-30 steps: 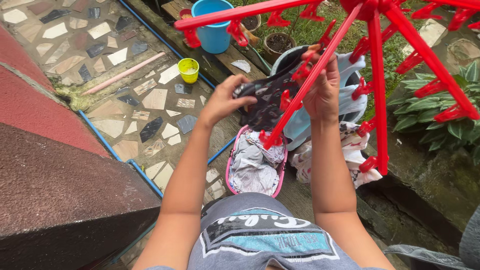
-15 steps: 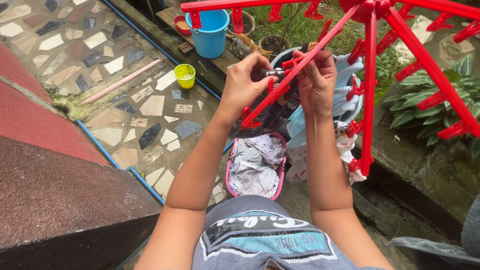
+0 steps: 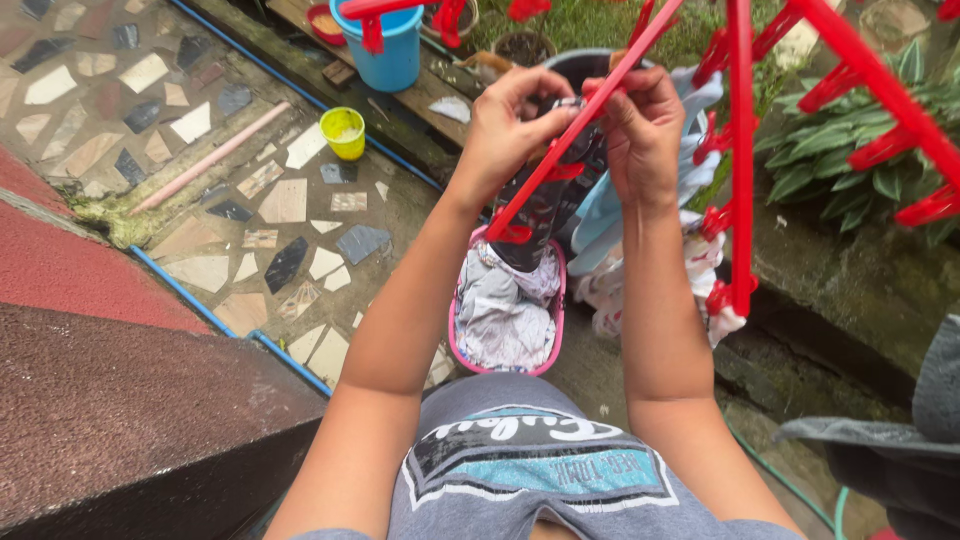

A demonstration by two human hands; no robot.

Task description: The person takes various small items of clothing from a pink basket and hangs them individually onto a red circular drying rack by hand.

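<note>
A red clip hanger (image 3: 740, 150) with several arms and pegs spreads across the top right. Both hands are raised to one of its arms. My left hand (image 3: 510, 125) pinches the top edge of a dark patterned garment (image 3: 550, 210) at a red peg. My right hand (image 3: 640, 125) holds the same edge from the other side, fingers around the arm. The garment hangs down between my hands, above a pink-rimmed basket (image 3: 456, 330) filled with pale crumpled laundry. A light blue cloth (image 3: 600, 215) and a white printed cloth (image 3: 700, 270) hang just right of the garment.
A blue bucket (image 3: 390, 50) and a small yellow cup (image 3: 343, 130) stand on the mosaic paving at upper left. Blue pipes (image 3: 190, 295) cross the ground. A red-brown wall ledge (image 3: 120, 390) fills the lower left. Leafy plants (image 3: 850, 170) and a mossy kerb lie to the right.
My left hand rose from below the garment up to the hanger arm beside my right hand. The garment now hangs straight down from the peg.
</note>
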